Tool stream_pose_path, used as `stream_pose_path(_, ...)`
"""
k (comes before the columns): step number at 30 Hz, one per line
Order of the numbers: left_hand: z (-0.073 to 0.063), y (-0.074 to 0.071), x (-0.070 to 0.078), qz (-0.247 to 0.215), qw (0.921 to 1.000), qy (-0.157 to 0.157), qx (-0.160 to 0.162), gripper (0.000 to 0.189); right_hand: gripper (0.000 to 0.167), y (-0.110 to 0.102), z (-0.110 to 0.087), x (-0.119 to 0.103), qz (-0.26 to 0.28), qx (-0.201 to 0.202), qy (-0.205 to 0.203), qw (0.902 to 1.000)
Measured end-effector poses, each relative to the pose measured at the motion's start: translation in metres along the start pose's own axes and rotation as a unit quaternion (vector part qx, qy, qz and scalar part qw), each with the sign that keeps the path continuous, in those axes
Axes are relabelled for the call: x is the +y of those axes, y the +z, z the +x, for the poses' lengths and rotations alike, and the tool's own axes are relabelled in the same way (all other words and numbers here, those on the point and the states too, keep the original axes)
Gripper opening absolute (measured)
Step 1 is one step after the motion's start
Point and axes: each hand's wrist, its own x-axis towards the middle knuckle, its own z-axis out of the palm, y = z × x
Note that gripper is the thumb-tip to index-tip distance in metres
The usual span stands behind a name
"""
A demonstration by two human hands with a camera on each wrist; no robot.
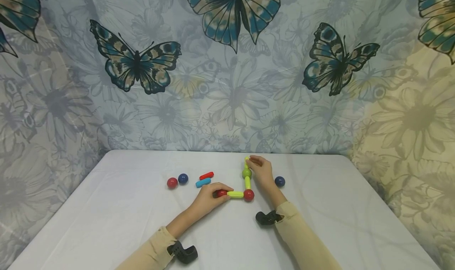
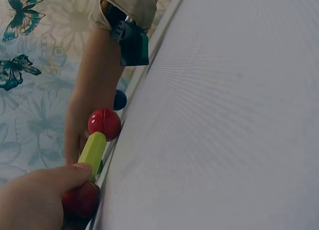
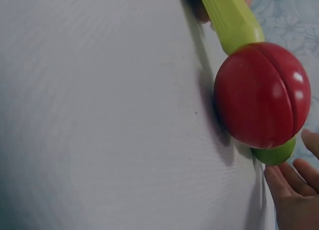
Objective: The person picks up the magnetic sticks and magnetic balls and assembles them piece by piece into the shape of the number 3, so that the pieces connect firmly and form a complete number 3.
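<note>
My left hand [image 1: 209, 193] grips a red ball [image 1: 222, 193] at the left end of an L-shaped chain, its thumb lying along the joint with a yellow-green rod [image 1: 235, 194]. That rod runs to a second red ball [image 1: 249, 195] at the corner. From there another yellow-green rod [image 1: 247, 182] leads away to a green ball [image 1: 247, 173]. Beyond it, my right hand [image 1: 262, 171] has thumb and forefinger at a further yellow-green rod [image 1: 247, 160], pinching it. In the right wrist view, the corner red ball [image 3: 261, 95] hides most of the green ball [image 3: 276, 153].
Left of the chain lie a red stick [image 1: 206, 176] and a blue stick [image 1: 203, 182]. Farther left, a loose red ball [image 1: 172, 183] sits next to a dark blue ball [image 1: 183, 179]. Another dark blue ball [image 1: 279, 181] stands right of my right wrist. A patterned wall backs the white table [image 1: 106, 207].
</note>
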Motion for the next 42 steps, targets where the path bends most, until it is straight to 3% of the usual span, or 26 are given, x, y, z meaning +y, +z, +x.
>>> stream_pose_path(5, 0.000, 0.000, -0.001, 0.006, 1.0000, -0.003, -0.003, 0.023, 0.042, -0.001, -0.003, -0.004, -0.007, 0.017, -0.022, 0.9996)
stream_pose_path(15, 0.001, 0.001, -0.003, 0.005, 1.0000, -0.003, -0.002, 0.024, 0.040, -0.014, -0.010, -0.014, -0.023, 0.002, -0.035, 0.9991)
stream_pose_path(24, 0.001, 0.001, -0.004, 0.007, 0.9999, 0.010, -0.001, 0.023, 0.044, -0.034, -0.014, -0.014, -0.035, -0.050, -0.080, 0.9949)
stream_pose_path(32, 0.001, 0.000, -0.002, 0.001, 0.9999, -0.015, -0.007, 0.024, 0.044, -0.049, -0.016, -0.014, -0.066, -0.079, -0.122, 0.9872)
stream_pose_path(42, 0.000, 0.000, -0.002, 0.000, 1.0000, -0.007, -0.004, 0.024, 0.046, -0.069, -0.020, -0.017, -0.080, -0.108, -0.114, 0.9844)
